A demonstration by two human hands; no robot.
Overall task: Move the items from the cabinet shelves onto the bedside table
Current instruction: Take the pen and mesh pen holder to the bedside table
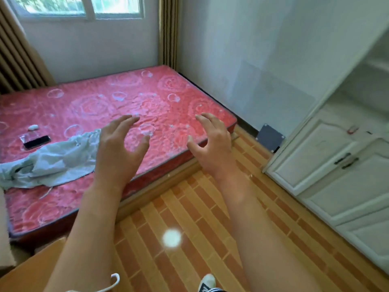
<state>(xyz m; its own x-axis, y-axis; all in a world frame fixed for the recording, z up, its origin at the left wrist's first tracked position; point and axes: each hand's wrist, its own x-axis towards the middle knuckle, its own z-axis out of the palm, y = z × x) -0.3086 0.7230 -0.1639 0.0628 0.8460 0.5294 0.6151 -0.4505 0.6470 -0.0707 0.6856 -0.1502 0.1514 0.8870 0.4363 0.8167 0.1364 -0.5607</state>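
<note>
Cabinet (328, 157) — right of both empty hands (166, 144)

A red rose-patterned mattress (130, 102) fills the left of the frame, bearing a crumpled pale-blue cloth (52, 159) and a black phone (36, 141) at left.

The red quilted fabric mattress (117, 106) at centre left looks slightly shiny. The pale crumpled cloth (52, 163) on it is matt. The orange tiled floor (189, 228) below is glossy. The white painted cabinet (336, 165) at right is smooth.
</note>
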